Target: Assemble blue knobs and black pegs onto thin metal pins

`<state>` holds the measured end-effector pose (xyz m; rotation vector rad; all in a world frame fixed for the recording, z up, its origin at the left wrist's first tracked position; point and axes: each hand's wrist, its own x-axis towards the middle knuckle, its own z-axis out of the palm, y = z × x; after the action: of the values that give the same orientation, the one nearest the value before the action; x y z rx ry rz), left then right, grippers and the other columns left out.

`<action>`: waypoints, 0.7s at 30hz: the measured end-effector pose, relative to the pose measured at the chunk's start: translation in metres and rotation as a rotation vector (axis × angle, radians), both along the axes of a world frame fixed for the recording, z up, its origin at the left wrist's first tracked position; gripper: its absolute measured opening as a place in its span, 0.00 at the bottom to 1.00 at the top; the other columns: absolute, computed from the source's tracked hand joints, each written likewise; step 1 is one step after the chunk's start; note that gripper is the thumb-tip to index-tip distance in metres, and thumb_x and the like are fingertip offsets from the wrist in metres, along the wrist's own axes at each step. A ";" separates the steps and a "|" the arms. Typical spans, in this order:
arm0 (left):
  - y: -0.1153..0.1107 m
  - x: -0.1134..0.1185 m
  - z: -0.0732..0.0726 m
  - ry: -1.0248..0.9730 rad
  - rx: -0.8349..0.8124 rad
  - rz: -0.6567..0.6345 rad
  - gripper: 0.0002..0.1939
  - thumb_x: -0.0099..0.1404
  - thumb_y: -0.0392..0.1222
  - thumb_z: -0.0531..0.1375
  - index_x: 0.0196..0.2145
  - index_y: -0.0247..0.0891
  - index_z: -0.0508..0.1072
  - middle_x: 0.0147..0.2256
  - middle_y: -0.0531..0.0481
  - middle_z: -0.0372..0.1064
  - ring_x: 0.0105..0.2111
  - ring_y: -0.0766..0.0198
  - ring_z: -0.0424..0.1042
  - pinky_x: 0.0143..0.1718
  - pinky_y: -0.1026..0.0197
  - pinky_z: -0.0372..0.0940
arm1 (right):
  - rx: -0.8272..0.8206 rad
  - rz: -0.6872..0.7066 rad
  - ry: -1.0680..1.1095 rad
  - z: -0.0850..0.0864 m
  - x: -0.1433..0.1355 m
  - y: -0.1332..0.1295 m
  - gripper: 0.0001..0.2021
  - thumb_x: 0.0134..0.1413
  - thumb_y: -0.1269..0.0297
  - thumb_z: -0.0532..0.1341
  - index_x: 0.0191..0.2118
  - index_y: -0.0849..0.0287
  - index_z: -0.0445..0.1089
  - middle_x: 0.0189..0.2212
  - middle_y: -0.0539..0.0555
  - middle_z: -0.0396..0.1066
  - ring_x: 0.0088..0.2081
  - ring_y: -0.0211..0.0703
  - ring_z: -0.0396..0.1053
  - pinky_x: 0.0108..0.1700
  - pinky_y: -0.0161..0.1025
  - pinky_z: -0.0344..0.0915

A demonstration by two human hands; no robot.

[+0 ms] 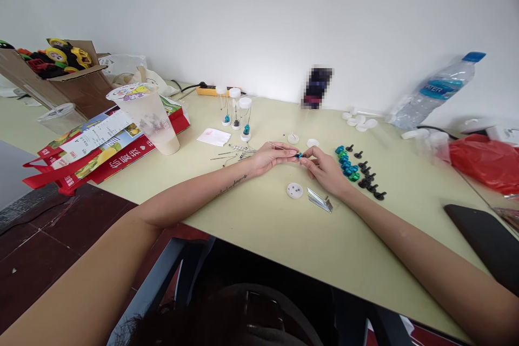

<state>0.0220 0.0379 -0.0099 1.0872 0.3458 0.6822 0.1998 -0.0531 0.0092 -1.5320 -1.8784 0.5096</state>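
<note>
Near the middle of the table, my left hand [274, 158] pinches a small blue and black part [299, 155], with a thin metal pin along its fingers. My right hand [324, 170] meets it from the right, its fingertips closed on the same part. Just below lie a round white dish [294, 190] with small dark pieces and a fan of metal rods [320, 200]. Right of my right hand are blue and green parts [347, 165] and a row of black parts [367, 175]. Thin wire pieces [235, 154] lie beside my left wrist.
Three clear tubes [235, 111] stand at the back near a white paper [214, 137]. A drink cup [158, 124], red bag [117, 159] and cardboard box [87, 92] are left. A water bottle [440, 89], red plastic bag [484, 162] and black phone [482, 238] are right.
</note>
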 end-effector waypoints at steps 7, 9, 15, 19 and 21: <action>0.000 -0.001 0.001 0.022 -0.008 -0.006 0.13 0.52 0.36 0.69 0.36 0.30 0.77 0.35 0.44 0.76 0.38 0.64 0.76 0.54 0.57 0.64 | 0.005 -0.001 0.009 -0.002 0.001 0.000 0.12 0.60 0.50 0.54 0.37 0.54 0.58 0.19 0.45 0.62 0.19 0.38 0.61 0.25 0.36 0.55; 0.000 -0.001 0.001 0.017 -0.007 -0.012 0.13 0.52 0.35 0.68 0.37 0.29 0.77 0.35 0.44 0.77 0.38 0.64 0.76 0.53 0.58 0.64 | 0.008 0.003 0.011 -0.002 0.001 0.001 0.13 0.59 0.50 0.55 0.38 0.54 0.58 0.21 0.46 0.64 0.19 0.38 0.61 0.25 0.37 0.56; 0.001 -0.001 -0.001 0.005 -0.012 -0.021 0.13 0.52 0.36 0.68 0.37 0.29 0.77 0.35 0.44 0.76 0.38 0.64 0.76 0.52 0.59 0.65 | 0.003 -0.001 0.005 -0.001 0.000 0.001 0.13 0.58 0.49 0.55 0.37 0.54 0.58 0.22 0.46 0.65 0.19 0.37 0.61 0.26 0.37 0.56; 0.001 -0.001 -0.001 0.003 -0.013 -0.013 0.13 0.52 0.36 0.68 0.36 0.29 0.77 0.35 0.44 0.76 0.37 0.65 0.76 0.52 0.59 0.65 | -0.016 -0.002 -0.005 0.001 -0.001 0.000 0.12 0.60 0.51 0.54 0.36 0.54 0.59 0.17 0.44 0.62 0.20 0.38 0.62 0.26 0.37 0.56; 0.001 0.000 -0.001 -0.001 -0.007 -0.012 0.12 0.52 0.36 0.68 0.36 0.29 0.78 0.35 0.45 0.76 0.38 0.65 0.76 0.53 0.58 0.65 | -0.010 0.002 -0.033 0.002 0.000 0.000 0.11 0.62 0.52 0.52 0.36 0.54 0.60 0.16 0.44 0.61 0.20 0.39 0.62 0.28 0.37 0.56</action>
<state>0.0217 0.0391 -0.0112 1.0818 0.3405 0.6703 0.1996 -0.0534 0.0108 -1.5534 -1.9055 0.4984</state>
